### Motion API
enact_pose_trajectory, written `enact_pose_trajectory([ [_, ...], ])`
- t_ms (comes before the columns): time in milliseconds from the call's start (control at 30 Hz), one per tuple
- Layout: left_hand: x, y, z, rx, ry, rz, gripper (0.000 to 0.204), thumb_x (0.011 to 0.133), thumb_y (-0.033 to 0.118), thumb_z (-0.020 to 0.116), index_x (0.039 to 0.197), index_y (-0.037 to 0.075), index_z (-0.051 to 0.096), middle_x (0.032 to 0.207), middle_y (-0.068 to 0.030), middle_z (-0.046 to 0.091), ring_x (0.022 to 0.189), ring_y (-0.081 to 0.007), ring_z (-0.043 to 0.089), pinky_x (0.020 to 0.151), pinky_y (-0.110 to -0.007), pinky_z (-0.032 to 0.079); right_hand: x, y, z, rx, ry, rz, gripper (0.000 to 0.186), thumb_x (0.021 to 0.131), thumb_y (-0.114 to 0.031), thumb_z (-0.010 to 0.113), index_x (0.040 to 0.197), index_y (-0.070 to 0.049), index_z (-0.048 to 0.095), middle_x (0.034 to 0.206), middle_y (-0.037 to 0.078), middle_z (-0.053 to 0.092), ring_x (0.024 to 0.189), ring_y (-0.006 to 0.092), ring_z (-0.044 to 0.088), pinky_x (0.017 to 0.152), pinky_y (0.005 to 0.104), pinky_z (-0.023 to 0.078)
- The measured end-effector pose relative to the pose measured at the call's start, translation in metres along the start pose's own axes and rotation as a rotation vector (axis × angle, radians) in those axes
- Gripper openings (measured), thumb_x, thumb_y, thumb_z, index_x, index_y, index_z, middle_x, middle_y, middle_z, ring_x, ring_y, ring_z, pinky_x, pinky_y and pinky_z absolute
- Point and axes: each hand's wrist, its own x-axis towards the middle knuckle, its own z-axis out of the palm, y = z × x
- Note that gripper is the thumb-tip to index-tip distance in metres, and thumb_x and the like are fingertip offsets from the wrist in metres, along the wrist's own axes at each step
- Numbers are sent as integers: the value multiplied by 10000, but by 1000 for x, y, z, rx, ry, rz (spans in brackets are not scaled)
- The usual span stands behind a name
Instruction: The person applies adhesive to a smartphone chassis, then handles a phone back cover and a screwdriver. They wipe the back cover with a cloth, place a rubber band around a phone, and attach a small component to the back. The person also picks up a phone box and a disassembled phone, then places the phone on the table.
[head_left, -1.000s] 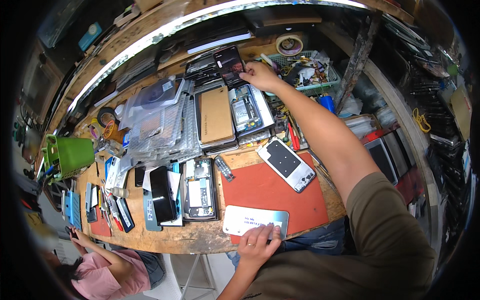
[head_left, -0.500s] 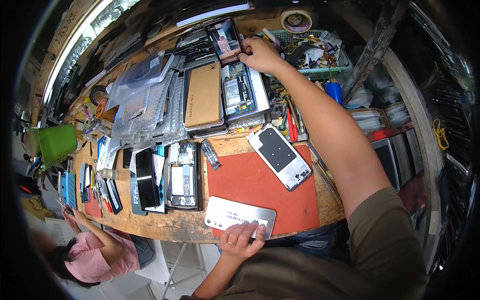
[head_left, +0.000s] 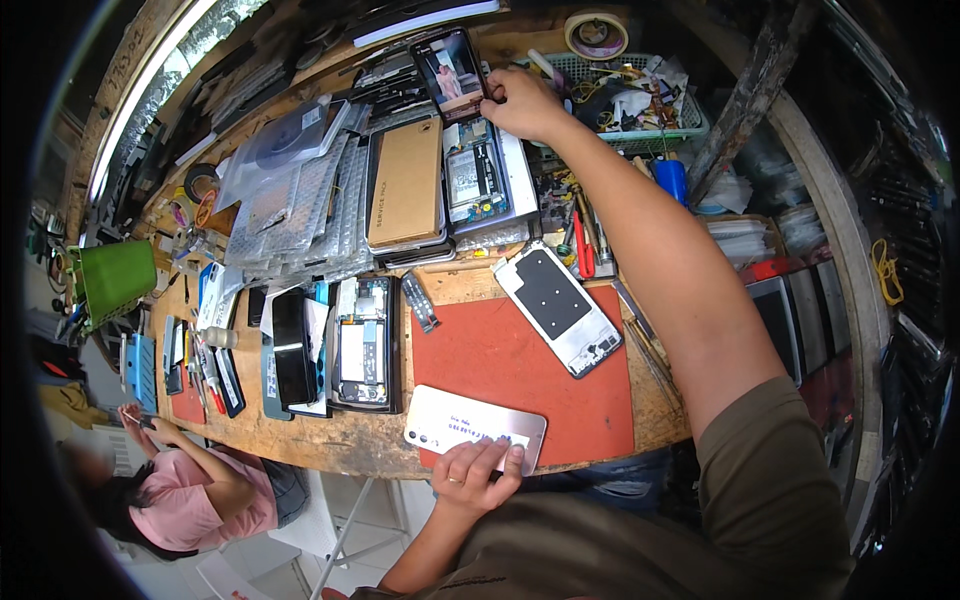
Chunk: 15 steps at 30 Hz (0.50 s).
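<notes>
My left hand (head_left: 475, 476) grips a silver phone (head_left: 455, 410) by its lower right part, at the front edge of the red-orange mat (head_left: 590, 420). The phone's back faces up, with camera lenses at its left end and blue handwriting across it. At the far side of the bench, my right hand (head_left: 527, 104) pinches the right edge of a dark smartphone (head_left: 430, 66), which leans upright with its screen lit. On the mat's upper right lies a phone frame (head_left: 561, 308) with a black patch. A small dark flex part (head_left: 420, 302) rests at the mat's upper left corner.
Opened phones (head_left: 362, 345) and a black phone (head_left: 292, 350) lie left of the mat. Behind stand a brown box (head_left: 405, 190) and bubble-wrap sleeves (head_left: 290, 215). A green basket (head_left: 650, 135) of parts sits back right, near red-handled pliers (head_left: 583, 247). Another person (head_left: 200, 490) works at far left.
The silver phone has shifted slightly up and left, its back catching the light differently. My right hand stays at the smartphone's edge, and the picture on the lit screen differs.
</notes>
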Motion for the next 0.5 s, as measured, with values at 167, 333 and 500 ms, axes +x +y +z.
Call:
enact_pose_trajectory([
  [167,1,-1,0,-11,2,7,144,924,196,755,1037,257,690,1078,70,709,956,-113,654,840,-308,511,-2,-2,-3,25,-9,-15,326,843,-264,754,1048,-10,740,1058,183,732,1019,348,713,910,435,555],
  [333,0,0,1,6,11,9,148,925,201,754,1046,256,690,1076,72,710,957,-110,655,846,-308,513,-2,-1,-2,40,-9,6,290,850,-234,747,1054,-28,749,1085,188,735,1052,377,710,924,449,553],
  [500,0,-1,1,5,8,1,144,926,199,752,1043,257,691,1061,72,711,950,-110,656,846,-307,516,1,-2,0,15,44,-12,330,979,-323,638,1080,-33,757,1144,209,731,1087,419,692,965,500,534],
])
